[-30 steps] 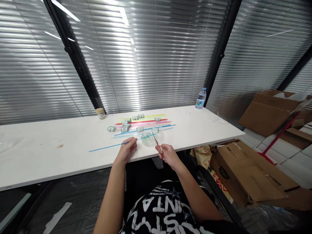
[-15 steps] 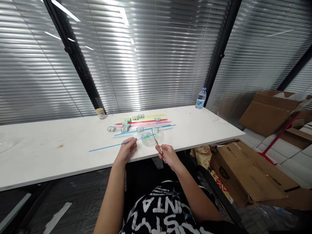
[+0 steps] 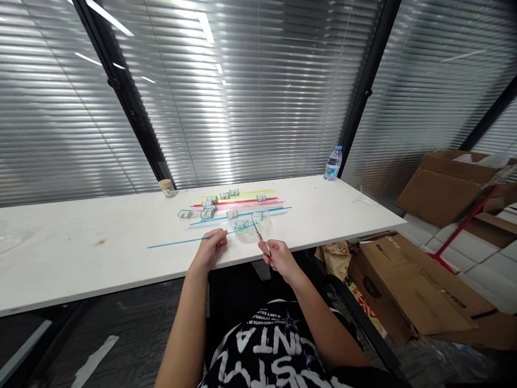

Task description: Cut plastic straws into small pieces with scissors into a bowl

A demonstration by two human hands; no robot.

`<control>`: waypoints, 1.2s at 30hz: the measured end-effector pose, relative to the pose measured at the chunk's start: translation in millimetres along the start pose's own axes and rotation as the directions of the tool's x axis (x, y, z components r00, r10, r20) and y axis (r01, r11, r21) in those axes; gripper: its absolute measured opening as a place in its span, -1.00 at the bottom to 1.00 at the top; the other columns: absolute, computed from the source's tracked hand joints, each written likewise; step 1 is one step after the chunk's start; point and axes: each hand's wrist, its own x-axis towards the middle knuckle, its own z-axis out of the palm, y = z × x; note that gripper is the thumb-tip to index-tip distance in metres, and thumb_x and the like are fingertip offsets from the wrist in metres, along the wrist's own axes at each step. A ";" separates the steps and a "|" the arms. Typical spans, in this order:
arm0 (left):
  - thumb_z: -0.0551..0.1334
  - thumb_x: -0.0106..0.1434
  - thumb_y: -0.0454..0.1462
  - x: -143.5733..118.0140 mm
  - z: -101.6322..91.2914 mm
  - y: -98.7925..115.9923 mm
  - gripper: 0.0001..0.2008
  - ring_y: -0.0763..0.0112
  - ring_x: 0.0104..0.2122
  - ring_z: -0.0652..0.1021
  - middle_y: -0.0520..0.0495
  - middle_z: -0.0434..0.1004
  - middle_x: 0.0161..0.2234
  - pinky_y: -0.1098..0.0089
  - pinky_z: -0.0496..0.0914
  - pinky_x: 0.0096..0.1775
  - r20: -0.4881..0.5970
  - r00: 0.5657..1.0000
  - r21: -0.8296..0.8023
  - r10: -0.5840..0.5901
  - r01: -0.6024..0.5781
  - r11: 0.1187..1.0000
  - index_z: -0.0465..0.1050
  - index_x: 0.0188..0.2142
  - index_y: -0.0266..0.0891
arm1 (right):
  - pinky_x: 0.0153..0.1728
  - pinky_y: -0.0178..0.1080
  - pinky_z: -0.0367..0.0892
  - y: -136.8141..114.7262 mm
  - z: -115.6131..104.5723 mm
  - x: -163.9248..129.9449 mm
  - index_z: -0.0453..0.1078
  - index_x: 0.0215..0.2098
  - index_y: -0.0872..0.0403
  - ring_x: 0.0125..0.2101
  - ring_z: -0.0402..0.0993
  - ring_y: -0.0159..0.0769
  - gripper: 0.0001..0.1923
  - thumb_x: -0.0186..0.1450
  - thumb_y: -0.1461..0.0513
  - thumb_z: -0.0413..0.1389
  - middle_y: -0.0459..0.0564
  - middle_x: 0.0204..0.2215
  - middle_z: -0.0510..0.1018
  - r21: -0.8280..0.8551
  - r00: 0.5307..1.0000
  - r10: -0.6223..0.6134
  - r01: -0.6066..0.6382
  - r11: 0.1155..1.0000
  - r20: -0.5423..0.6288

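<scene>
Left hand (image 3: 213,248) pinches a blue strip (image 3: 173,243); its long tail extends leftward over the white table (image 3: 121,269). Right hand (image 3: 278,255) grips scissors (image 3: 258,231) by the handles, blades near the strip's short end above a clear bowl (image 3: 267,229); blade gap too small to tell. Risks, as judged: a slack pinch lets the strip twist, giving a crooked cut; off-centre blades drop bits outside; a bumped rim scatters contents. Beyond, coloured strips (image 3: 279,208) lie close, easily dragged by a snagging tip.
</scene>
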 end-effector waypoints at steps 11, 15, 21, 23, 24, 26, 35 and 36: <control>0.35 0.05 -0.13 -1.4 1.3 1.2 -0.58 0.60 -0.63 0.15 0.15 0.03 -0.67 0.48 0.05 -0.55 -0.022 1.000 -0.026 -0.008 0.007 1.000 0.14 -0.67 -0.23 | -0.68 -0.36 -0.14 4.9 -0.3 2.6 0.13 -0.62 0.06 -0.74 -0.06 -0.57 -0.47 0.14 -0.13 0.19 -0.20 -0.73 0.24 0.000 0.999 0.005 -0.005 1.000 -0.034; 0.36 0.05 -0.13 -0.2 0.6 0.3 -0.59 0.60 -0.63 0.13 0.15 0.02 -0.66 0.49 0.04 -0.55 -0.019 1.000 -0.040 0.003 -0.004 0.999 0.17 -0.65 -0.24 | -0.71 -0.37 -0.19 4.1 -1.2 2.6 0.12 -0.59 0.06 -0.75 -0.09 -0.58 -0.47 0.17 -0.16 0.13 -0.19 -0.72 0.27 0.067 0.999 0.047 -0.046 0.997 -0.012; 0.37 0.04 -0.14 -0.4 0.7 0.1 -0.61 0.60 -0.62 0.11 0.16 0.01 -0.65 0.50 0.03 -0.55 -0.027 1.000 -0.068 0.010 -0.012 0.998 0.19 -0.63 -0.25 | -0.72 -0.38 -0.19 4.6 -1.6 2.0 0.14 -0.56 0.07 -0.76 -0.08 -0.59 -0.49 0.18 -0.15 0.14 -0.20 -0.71 0.28 0.081 0.998 0.054 -0.055 0.995 0.013; 0.37 0.04 -0.14 -0.8 1.2 0.5 -0.61 0.60 -0.62 0.11 0.16 0.02 -0.65 0.51 0.03 -0.55 -0.027 1.000 -0.073 0.010 -0.012 0.997 0.19 -0.63 -0.25 | -0.72 -0.38 -0.19 4.4 -1.0 1.4 0.14 -0.57 0.07 -0.76 -0.07 -0.59 -0.49 0.18 -0.14 0.14 -0.19 -0.71 0.29 0.068 0.998 0.053 -0.055 0.996 0.035; 0.38 0.04 -0.14 -1.0 1.4 0.7 -0.60 0.60 -0.62 0.11 0.16 0.03 -0.65 0.51 0.03 -0.55 -0.026 1.000 -0.071 0.010 -0.012 0.997 0.19 -0.63 -0.25 | -0.72 -0.38 -0.18 4.3 -0.5 1.2 0.13 -0.57 0.07 -0.75 -0.07 -0.59 -0.49 0.18 -0.13 0.14 -0.19 -0.71 0.29 0.061 0.998 0.049 -0.052 0.997 0.044; 0.38 0.03 -0.14 -1.4 1.9 1.0 -0.60 0.61 -0.62 0.12 0.15 0.04 -0.65 0.51 0.02 -0.56 -0.017 1.000 -0.058 0.008 -0.009 0.998 0.19 -0.64 -0.25 | -0.71 -0.38 -0.18 3.9 0.7 0.9 0.11 -0.59 0.07 -0.75 -0.07 -0.59 -0.48 0.19 -0.12 0.14 -0.19 -0.71 0.29 0.050 0.998 0.037 -0.040 0.998 0.055; 0.37 0.06 -0.14 -3.3 1.9 2.2 -0.61 0.60 -0.61 0.14 0.13 0.05 -0.65 0.50 0.01 -0.55 0.035 0.999 0.007 0.009 -0.009 1.000 0.22 -0.65 -0.26 | -0.69 -0.38 -0.16 1.6 2.8 0.5 0.09 -0.60 0.06 -0.73 -0.05 -0.57 -0.49 0.18 -0.11 0.15 -0.18 -0.71 0.27 0.030 0.999 0.020 -0.021 0.999 0.034; 0.36 0.06 -0.13 -3.4 2.0 2.3 -0.61 0.60 -0.61 0.14 0.13 0.06 -0.65 0.50 0.02 -0.54 0.037 0.999 0.011 0.010 -0.010 1.000 0.22 -0.65 -0.26 | -0.69 -0.38 -0.16 1.7 2.7 0.6 0.09 -0.61 0.06 -0.73 -0.05 -0.57 -0.48 0.18 -0.11 0.16 -0.18 -0.71 0.27 0.022 0.999 0.018 -0.018 1.000 0.032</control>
